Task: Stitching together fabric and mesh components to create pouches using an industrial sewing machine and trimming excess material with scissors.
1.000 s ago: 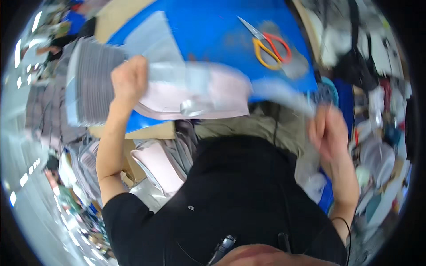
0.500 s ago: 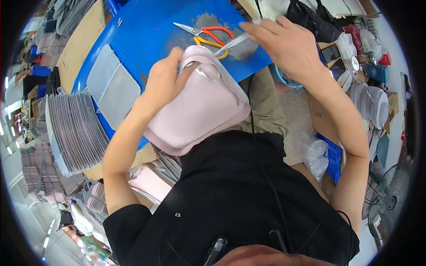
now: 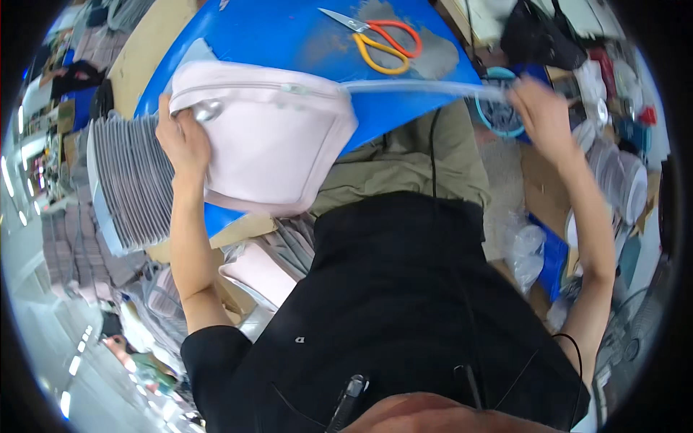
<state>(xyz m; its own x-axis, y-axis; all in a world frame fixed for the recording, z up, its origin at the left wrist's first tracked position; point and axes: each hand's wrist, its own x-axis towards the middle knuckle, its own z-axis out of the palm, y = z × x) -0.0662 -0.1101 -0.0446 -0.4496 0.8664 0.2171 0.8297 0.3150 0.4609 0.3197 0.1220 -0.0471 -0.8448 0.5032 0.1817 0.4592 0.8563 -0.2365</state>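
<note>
A pale pink zippered pouch hangs over the near part of the blue table, with its zipper running along the top. My left hand grips its left side, thumb on the front and fingers behind. A small shiny silver piece shows by that thumb; I cannot tell what it is. From the pouch's upper right corner a thin whitish strip stretches out to the right. Its far end is in my right hand, closed and somewhat blurred. Beyond the pouch lie scissors with one orange and one yellow handle loop.
The blue table has a grey worn patch around the scissors. A stack of grey panels stands at the left. Pink and grey pieces lie below the table edge. A teal-rimmed basket and white rolls are at the right.
My left hand has carried the pouch left and turned it, so its zipper faces up. My right hand has moved right and slightly down, drawing the strip out long and nearly level.
</note>
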